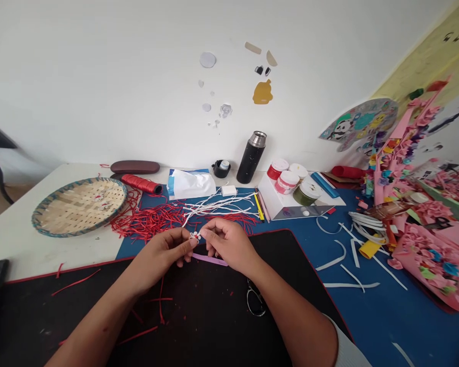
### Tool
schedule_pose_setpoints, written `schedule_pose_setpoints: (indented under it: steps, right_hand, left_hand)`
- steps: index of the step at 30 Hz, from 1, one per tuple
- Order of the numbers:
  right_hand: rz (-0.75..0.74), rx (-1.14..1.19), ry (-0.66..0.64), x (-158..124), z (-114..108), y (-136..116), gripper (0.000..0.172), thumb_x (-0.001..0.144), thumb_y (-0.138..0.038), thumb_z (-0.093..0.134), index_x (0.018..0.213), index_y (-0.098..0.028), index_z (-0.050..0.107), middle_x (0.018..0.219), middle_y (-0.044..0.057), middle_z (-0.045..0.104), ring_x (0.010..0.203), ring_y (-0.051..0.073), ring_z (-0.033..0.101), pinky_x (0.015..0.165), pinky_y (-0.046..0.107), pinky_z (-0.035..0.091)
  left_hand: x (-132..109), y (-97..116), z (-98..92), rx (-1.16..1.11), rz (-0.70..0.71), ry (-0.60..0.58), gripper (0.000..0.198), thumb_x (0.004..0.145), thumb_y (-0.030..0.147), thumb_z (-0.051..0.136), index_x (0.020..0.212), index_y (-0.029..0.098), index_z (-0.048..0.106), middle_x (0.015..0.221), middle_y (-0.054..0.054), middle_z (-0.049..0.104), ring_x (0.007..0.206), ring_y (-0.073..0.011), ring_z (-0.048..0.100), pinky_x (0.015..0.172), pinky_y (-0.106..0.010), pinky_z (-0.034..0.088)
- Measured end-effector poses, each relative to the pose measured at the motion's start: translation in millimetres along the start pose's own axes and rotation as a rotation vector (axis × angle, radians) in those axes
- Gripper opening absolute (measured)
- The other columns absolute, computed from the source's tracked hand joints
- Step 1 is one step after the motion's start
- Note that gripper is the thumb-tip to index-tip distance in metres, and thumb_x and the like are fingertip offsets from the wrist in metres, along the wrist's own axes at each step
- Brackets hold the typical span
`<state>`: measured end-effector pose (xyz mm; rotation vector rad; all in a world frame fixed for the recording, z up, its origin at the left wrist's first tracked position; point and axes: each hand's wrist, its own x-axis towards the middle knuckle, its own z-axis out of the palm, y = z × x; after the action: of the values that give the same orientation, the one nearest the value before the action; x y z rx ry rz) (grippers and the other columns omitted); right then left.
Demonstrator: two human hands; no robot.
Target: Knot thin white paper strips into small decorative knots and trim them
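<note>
"Knot is sitting where?"

"It's sitting in the middle, between the left hand and the right hand. It's tiny and white, with a bit of red."

"What are the hands doing?"

"Both are pinching it with their fingertips, and they're working on the knot right now. The fingers aren't spreading out. I can't tell how the string is going, because it's too small."

"What's lying close by?"

"One purple stick is lying just under the hands. One pair of glasses is sitting at 5 o'clock."

"What else can you count?"

"One basket is sitting at 10 o'clock, with one red spool beside it. One black bottle is standing at 12 o'clock, and four round tubs are sitting at 1 o'clock. The red strips and white strings are too many to count."
</note>
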<state>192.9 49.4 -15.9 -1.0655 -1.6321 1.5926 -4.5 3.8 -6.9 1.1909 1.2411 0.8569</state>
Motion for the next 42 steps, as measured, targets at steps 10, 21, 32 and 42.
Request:
schedule_pose_setpoints:
  steps: [10, 21, 32, 42]
  right_hand:
    - [-0.068, -0.090, -0.019, -1, -2, 6, 0.016, 0.099, -0.034, 0.064, 0.097, -0.020, 0.071, 0.068, -0.003, 0.064, 0.058, 0.013, 0.064, 0.058, 0.025, 0.052]
    - [-0.037, -0.022, -0.022, 0, 1, 3, 0.018, 0.099, -0.037, 0.064, 0.097, -0.019, 0.070, 0.066, -0.004, 0.063, 0.055, 0.011, 0.062, 0.055, 0.023, 0.049]
    - [-0.035, -0.021, 0.000, -1, 2, 2, 0.018, 0.099, -0.036, 0.064, 0.095, -0.019, 0.069, 0.066, -0.004, 0.063, 0.055, 0.011, 0.062, 0.055, 0.023, 0.049]
    - [-0.066, -0.015, 0.011, 1, -1, 5, 0.017, 0.098, -0.035, 0.066, 0.104, -0.020, 0.071, 0.071, -0.003, 0.064, 0.058, 0.012, 0.064, 0.058, 0.026, 0.054]
  left_hand:
    - [-1, 2, -3.3, 0.046, 0.021, 0.062, 0.048, 0.075, 0.066, 0.084, 0.090, 0.021, 0.080, 0.080, -0.002, 0.072, 0.067, -0.0176, 0.055, 0.064, -0.030, 0.043]
    - [0, 2, 4.0, -0.028, 0.030, 0.120, 0.044, 0.072, 0.064, 0.088, 0.083, 0.022, 0.078, 0.073, -0.002, 0.073, 0.068, -0.0191, 0.061, 0.066, -0.030, 0.047]
    - [2, 0, 8.0, -0.077, 0.021, 0.111, 0.045, 0.069, 0.061, 0.091, 0.085, 0.021, 0.077, 0.076, -0.003, 0.075, 0.070, -0.0196, 0.063, 0.066, -0.030, 0.048]
    - [2, -3, 3.7, -0.257, -0.047, 0.053, 0.036, 0.069, 0.048, 0.097, 0.087, 0.020, 0.082, 0.075, -0.003, 0.075, 0.067, -0.0174, 0.062, 0.064, -0.028, 0.049]
